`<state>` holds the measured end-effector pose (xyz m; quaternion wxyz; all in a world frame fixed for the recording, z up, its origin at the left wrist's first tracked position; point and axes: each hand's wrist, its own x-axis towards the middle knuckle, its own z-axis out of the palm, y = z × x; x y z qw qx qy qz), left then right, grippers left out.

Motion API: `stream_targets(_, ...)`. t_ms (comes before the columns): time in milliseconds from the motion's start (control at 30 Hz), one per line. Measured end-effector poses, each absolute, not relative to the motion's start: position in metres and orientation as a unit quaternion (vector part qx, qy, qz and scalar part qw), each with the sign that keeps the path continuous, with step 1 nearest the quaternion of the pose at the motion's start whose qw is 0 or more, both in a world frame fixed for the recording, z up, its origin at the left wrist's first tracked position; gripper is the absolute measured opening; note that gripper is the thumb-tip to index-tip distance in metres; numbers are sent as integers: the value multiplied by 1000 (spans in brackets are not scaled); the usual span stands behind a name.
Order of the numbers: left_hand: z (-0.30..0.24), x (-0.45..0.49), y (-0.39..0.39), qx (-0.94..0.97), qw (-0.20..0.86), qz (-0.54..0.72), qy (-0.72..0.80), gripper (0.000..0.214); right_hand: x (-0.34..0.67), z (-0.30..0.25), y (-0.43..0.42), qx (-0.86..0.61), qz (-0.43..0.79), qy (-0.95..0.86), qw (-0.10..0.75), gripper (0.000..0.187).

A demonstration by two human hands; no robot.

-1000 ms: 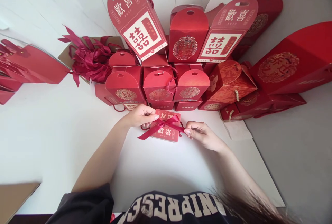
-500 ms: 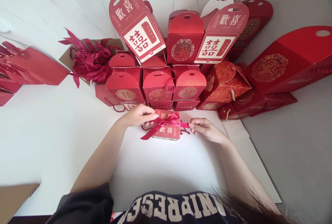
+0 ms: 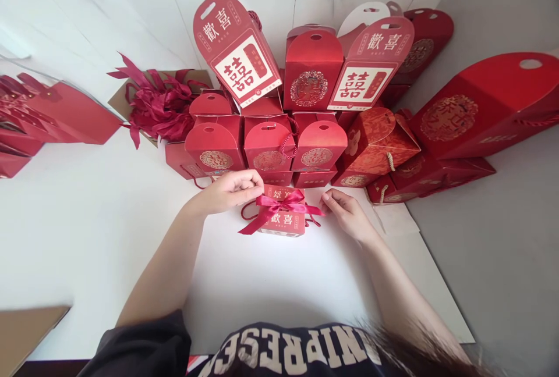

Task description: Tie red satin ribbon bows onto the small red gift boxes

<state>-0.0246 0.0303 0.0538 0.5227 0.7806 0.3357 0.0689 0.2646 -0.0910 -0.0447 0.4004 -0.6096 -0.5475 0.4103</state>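
Observation:
A small red gift box [image 3: 282,224] with pale lettering lies on the white table. Across its top is a crimson satin ribbon [image 3: 283,203] tied in a bow, one tail slanting down to the left and the other pointing right. My left hand [image 3: 236,191] is at the box's upper left corner, its curled fingertips beside the bow's left loop and apart from each other. To the right, my right hand [image 3: 345,211] is loosely bent, just off the ribbon's tail, with nothing visible in it. Twisted red cords show at both sides of the box.
Stacked red gift boxes [image 3: 268,147] stand close behind my hands. A cardboard box [image 3: 117,98] heaped with crimson ribbons [image 3: 161,106] is at the back left. More red bags [image 3: 82,115] stand far left. Brown cardboard [image 3: 30,330] lies at the near left; a grey wall [image 3: 502,237] bounds the right.
My right hand has let go of the ribbon's right tail and drawn slightly away. My left hand has come off the left loop and risen a little. The view has shifted slightly.

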Motion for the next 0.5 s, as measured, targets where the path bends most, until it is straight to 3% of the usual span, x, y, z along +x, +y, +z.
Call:
stream_targets(267, 61, -11, 12, 823, 413, 168, 352, 22, 252, -23, -90, -588, 377, -562, 443, 27)
stream_targets(500, 48, 8, -2, 860, 330, 165, 352, 16, 241, 10, -63, -479, 456, -645, 383, 28)
